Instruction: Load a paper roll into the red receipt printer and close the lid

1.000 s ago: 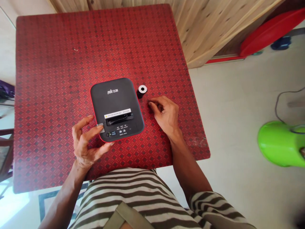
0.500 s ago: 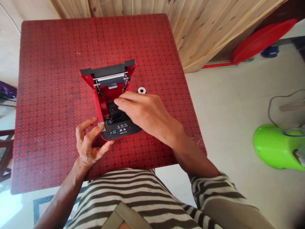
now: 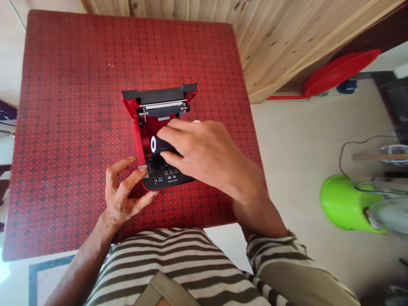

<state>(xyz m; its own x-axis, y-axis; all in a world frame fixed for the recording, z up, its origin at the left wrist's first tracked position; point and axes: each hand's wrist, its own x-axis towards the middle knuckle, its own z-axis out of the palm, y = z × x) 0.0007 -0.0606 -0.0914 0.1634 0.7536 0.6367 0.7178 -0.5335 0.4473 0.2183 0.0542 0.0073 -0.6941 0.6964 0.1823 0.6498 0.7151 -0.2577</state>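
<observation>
Now your right hand (image 3: 207, 157) grips a small black roll (image 3: 161, 145) with a white end, holding it just over the open red bay of the printer (image 3: 159, 140) — the lid (image 3: 159, 94) stands up at 12 o'clock from the roll. Your left hand (image 3: 123, 191) is at 7 o'clock from the printer, its fingers (image 3: 135, 178) curled and touching the grey tab (image 3: 143, 169) on the printer's left corner, pinching nothing. Everything sits on the red patterned table (image 3: 70, 106).
</observation>
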